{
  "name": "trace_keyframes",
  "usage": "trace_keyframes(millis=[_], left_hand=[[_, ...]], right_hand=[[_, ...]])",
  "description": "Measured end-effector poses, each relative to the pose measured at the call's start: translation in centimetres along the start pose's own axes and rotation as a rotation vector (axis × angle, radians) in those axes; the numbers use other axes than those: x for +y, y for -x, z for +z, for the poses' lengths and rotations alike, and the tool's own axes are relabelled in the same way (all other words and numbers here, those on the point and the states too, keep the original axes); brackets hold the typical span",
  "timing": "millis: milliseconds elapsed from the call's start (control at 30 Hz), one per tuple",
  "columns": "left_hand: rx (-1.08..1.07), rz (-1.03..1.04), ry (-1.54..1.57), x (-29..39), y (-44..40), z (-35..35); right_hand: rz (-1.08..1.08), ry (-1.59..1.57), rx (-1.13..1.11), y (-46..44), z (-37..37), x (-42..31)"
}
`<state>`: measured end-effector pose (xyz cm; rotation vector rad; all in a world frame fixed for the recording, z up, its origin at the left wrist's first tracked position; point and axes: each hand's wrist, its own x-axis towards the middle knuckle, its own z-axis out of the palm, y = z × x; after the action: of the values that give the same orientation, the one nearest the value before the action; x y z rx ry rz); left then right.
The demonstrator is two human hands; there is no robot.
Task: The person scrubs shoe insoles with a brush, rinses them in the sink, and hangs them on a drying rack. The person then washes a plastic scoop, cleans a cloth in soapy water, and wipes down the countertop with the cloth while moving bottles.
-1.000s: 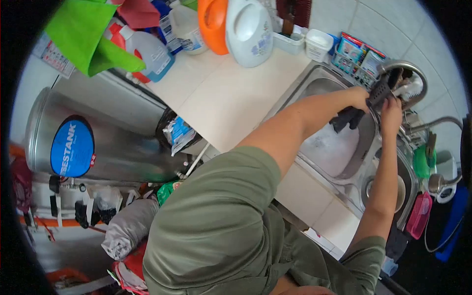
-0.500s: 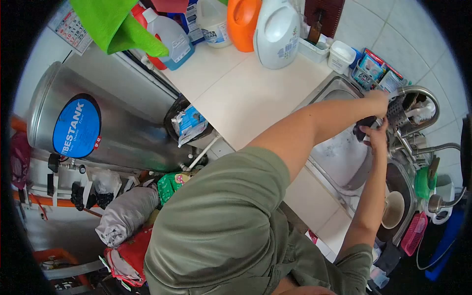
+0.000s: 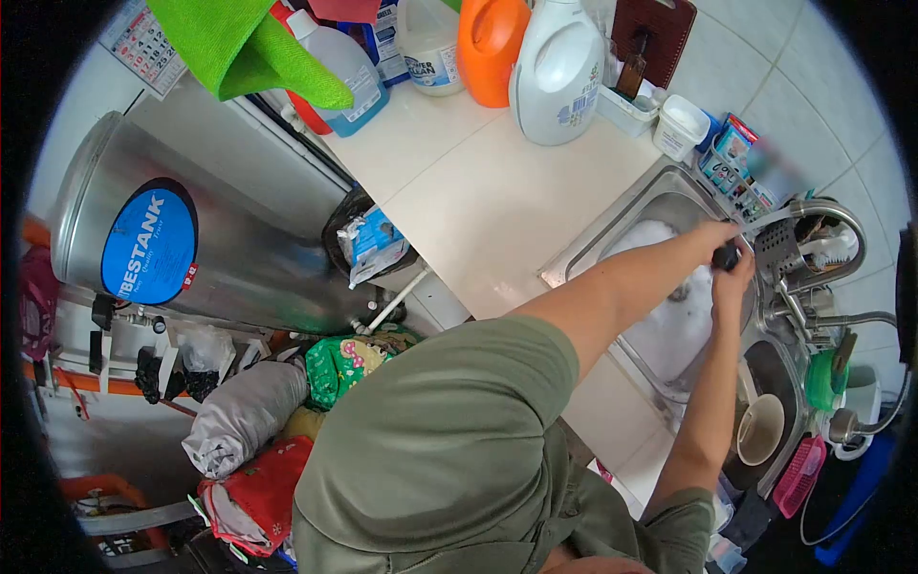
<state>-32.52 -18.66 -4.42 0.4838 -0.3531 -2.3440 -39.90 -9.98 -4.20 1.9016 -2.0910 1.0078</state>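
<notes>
Over the sink [image 3: 571, 266], my left hand [image 3: 715, 233] and my right hand [image 3: 732, 279] are close together on a small black item [image 3: 726, 255]. It looks crumpled and soft, but its kind cannot be made out. My right hand's fingers are closed on its lower side. From above, my left hand meets it with curled fingers, partly hidden. White suds [image 3: 660, 335] fill much of the basin, with a dark patch [image 3: 680, 292] among them. A pale streak like running water [image 3: 765, 220] leads from the curved faucet [image 3: 858, 230] toward my hands.
A second basin holds a beige cup-like vessel [image 3: 761, 430]. Behind the sink stand a metal utensil holder [image 3: 775, 249], a white tub [image 3: 681, 126] and a wire basket [image 3: 725, 172]. A white bottle [image 3: 557, 81] and an orange bottle [image 3: 491, 53] stand on the counter [image 3: 478, 191].
My left hand has come down closer to my right hand. The black item looks more bunched between them. The whole view has shifted slightly.
</notes>
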Motion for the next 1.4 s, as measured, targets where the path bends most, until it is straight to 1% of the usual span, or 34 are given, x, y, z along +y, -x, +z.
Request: trace_keyframes(millis=[67, 100, 133, 167, 200, 233, 267, 300, 333, 367, 400, 500, 567, 600, 633, 667, 700, 733, 767, 800, 867, 900, 933, 967, 1000, 1067, 1100, 1167, 1200, 1267, 1300, 1333, 1367, 1400], left_hand=[[0.325, 0.519, -0.855, -0.1, 1.4, 1.4], [0.414, 0.627, -1.075, 0.0, 1.1, 1.5], [0.415, 0.624, -1.073, 0.4, 0.9, 1.3], [0.214, 0.432, -1.169, 1.0, 0.7, 0.9], [0.008, 0.234, -1.248, 2.0, 1.9, 1.8], [-0.024, -0.042, -1.195, 2.6, 2.3, 2.4], [-0.033, -0.053, -1.187, 3.4, 3.1, 3.0], [-0.141, -0.027, -1.250, 4.3, 4.3, 3.6], [-0.261, -0.006, -1.302, 4.8, 5.2, 4.1], [-0.197, 0.033, -1.413, 5.4, 5.5, 4.8], [-0.140, 0.069, -1.523, 5.6, 5.3, 4.9], [-0.004, 0.304, -1.415, 4.9, 3.7, 4.3], [0.078, 0.390, -1.266, 4.7, 3.9, 4.6], [0.095, 0.422, -1.210, 4.7, 4.1, 5.0], [0.077, 0.408, -1.205, 4.4, 3.9, 5.0], [0.137, 0.430, -1.274, 4.3, 3.6, 5.0], [0.200, 0.451, -1.345, 4.1, 3.5, 4.9], [0.191, 0.439, -1.346, 3.7, 3.6, 5.0], [0.256, 0.612, -1.573, 3.5, 3.6, 5.2], [0.317, 0.790, -1.795, 3.2, 3.8, 5.5], [0.314, 0.750, -1.802, 2.7, 3.9, 5.2], [0.385, 0.774, -1.736, 2.5, 3.7, 4.8], [0.454, 0.802, -1.670, 2.5, 3.9, 4.9], [0.473, 0.796, -1.610, 2.5, 4.2, 4.8], [0.466, 0.793, -1.614, 2.6, 3.4, 3.9], [0.415, 0.918, -2.185, 3.3, 1.0, 1.2], [0.411, 0.921, -2.185, 3.1, 1.3, 1.0], [0.557, 0.318, -0.954, 3.2, 2.1, 0.8], [0.552, 0.322, -0.956, 3.4, 2.5, 0.1], [0.396, 0.294, -1.175, 4.3, 3.6, -1.2], [0.381, 0.156, -1.011, 4.5, 5.0, -0.6], [0.382, 0.162, -1.013, 5.0, 5.5, -0.8], [0.237, 0.169, -1.447, 5.5, 5.7, -1.7], [0.077, 0.172, -1.877, 6.3, 5.9, -2.2]], right_hand=[[0.880, -1.269, -0.403, 1.0, -3.2, -2.4], [0.881, -1.268, -0.405, 0.6, -3.7, -2.6], [0.920, -1.641, -0.468, 0.3, -4.3, -2.6], [0.940, -2.020, -0.523, 0.1, -4.4, -2.5], [0.945, -2.019, -0.520, -0.4, -4.0, -2.3], [0.969, -1.897, -0.553, -1.2, -3.5, -1.8], [0.993, -1.771, -0.581, -1.9, -3.0, -1.4], [1.009, -1.758, -0.564, -2.5, -2.6, -1.6], [0.921, -1.650, -0.585, -2.7, -2.4, -1.9], [0.840, -1.534, -0.601, -3.1, -2.3, -2.0], [0.869, -1.535, -0.630, -3.6, -1.7, -1.4], [0.906, -1.525, -0.598, -4.4, -0.1, -1.6], [0.664, -1.661, -1.036, -5.3, 2.0, 0.8], [0.678, -1.655, -1.012, -5.0, 1.3, 0.2], [0.742, -1.509, -0.862, -4.8, 0.4, -1.9], [0.795, -1.361, -0.720, -4.5, -0.2, -3.5], [0.808, -1.359, -0.709, -4.1, -0.4, -4.3], [0.744, -1.163, -0.614, -3.8, -0.4, -4.7], [0.675, -0.967, -0.522, -3.6, -0.5, -4.8], [0.689, -0.965, -0.516, -3.4, 0.9, -3.9], [0.101, -0.457, 0.032, -2.8, 5.0, -1.6], [0.111, -0.456, 0.036, -2.5, 4.2, -1.9], [0.116, -0.270, -0.047, -2.6, 2.9, -2.6], [0.121, -0.084, -0.130, -2.6, 1.7, -3.5], [0.127, -0.084, -0.127, -2.2, 1.2, -3.9], [0.115, -0.042, -0.142, -2.0, 0.6, -4.5], [0.116, -0.042, -0.139, -2.0, 0.5, -3.9], [-0.218, -0.328, -0.254, -2.5, 0.3, -1.6], [-0.220, -0.325, -0.248, -2.9, -1.2, -0.9], [-0.037, -0.010, -0.603, -4.1, -5.0, 0.1], [-0.040, -0.010, -0.595, -4.7, -5.3, 1.4], [0.049, 0.047, -0.655, -5.5, -5.1, 3.0], [0.136, 0.102, -0.715, -6.1, -5.1, 4.2], [0.121, 0.096, -0.712, -6.5, -5.4, 4.5]])
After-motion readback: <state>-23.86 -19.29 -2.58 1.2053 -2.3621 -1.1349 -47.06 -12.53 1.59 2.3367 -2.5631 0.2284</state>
